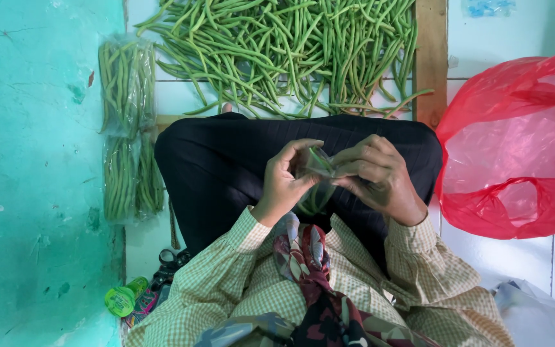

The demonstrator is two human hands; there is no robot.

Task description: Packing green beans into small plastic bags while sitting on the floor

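Clear bean bag btwn left hand, right hand.

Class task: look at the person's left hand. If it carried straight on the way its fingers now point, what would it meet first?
The left hand points right, so it would first meet the small clear bag of green beans it pinches, then probably the right hand just beyond.
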